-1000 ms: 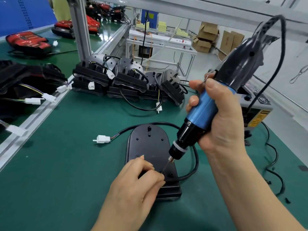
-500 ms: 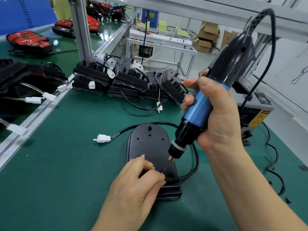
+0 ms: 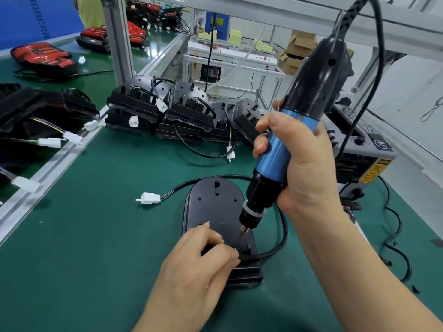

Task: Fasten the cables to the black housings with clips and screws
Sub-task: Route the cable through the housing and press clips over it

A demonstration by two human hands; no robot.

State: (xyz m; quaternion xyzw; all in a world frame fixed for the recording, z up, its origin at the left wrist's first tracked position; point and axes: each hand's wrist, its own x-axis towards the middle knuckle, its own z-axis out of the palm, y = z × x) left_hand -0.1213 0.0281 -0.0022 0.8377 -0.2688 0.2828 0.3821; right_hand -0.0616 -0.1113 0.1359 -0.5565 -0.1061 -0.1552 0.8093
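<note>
Black housing [image 3: 215, 207] | left hand [image 3: 199, 267] pinches cable [image 3: 275, 252] | right hand [image 3: 304, 168] grips screwdriver [image 3: 316, 75] | bit tip [image 3: 240, 239] indistinct

Nothing here reads cleanly from where I stand. The grey machine [image 3: 359, 152] at the bench's right edge carries a yellow label [image 3: 374, 170] with black markings, probably a warning sign, its print too small to make out. A round black badge [image 3: 381, 144] on its top bears white lettering, equally illegible.

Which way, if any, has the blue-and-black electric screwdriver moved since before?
Yes: the screwdriver tilted more upright, top swinging left; tip stayed on the black oval housing.
</note>
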